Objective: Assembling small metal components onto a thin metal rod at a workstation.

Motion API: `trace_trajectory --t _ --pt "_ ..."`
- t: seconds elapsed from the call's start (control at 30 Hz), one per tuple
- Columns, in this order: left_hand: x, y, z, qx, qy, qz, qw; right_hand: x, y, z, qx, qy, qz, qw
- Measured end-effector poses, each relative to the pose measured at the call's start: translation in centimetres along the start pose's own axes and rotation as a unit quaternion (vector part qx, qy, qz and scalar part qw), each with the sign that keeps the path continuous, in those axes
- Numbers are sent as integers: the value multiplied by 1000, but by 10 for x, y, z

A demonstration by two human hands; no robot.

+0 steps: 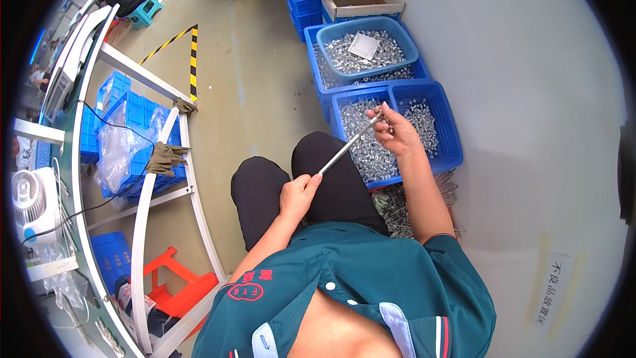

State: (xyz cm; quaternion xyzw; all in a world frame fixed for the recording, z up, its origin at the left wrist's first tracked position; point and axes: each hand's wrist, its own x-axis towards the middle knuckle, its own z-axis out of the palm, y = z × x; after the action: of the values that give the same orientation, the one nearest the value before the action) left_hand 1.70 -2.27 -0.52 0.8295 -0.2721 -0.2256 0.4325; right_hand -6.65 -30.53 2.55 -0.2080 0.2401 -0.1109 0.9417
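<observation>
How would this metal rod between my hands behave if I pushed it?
The rod is probably stiff, running straight between your left hand and right hand. Slim and seemingly round, it may roll. Its shiny surface might feel slippery.

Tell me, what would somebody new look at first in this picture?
Probably the long silvery rod slanting across the middle, with the left hand gripping its lower end and the right hand's fingers at its upper end. Next might come the divided blue bin beside the right-hand wall, holding lots of small shiny metal pieces. At the lower left, a bright red stool stands out too.
</observation>
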Motion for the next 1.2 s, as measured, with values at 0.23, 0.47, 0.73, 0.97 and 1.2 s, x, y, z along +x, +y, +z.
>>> trace_trajectory --t 0.23,0.47,0.73,0.97,1.2 --pt "0 0 0 2 8 6 1000 1 8 -2 -41 10 -33 999" --pt "-1 2 0 -5 8 0 1000 -2 20 2 -23 37 -69 997" --pt "2 0 1 -21 -3 -18 1000 -19 21 25 -286 54 -15 957" --pt "2 3 0 -28 -6 -20 999 -22 22 6 -115 88 -4 989" --pt "1 0 -1 -20 -4 -26 999 -11 20 -21 16 93 9 996"
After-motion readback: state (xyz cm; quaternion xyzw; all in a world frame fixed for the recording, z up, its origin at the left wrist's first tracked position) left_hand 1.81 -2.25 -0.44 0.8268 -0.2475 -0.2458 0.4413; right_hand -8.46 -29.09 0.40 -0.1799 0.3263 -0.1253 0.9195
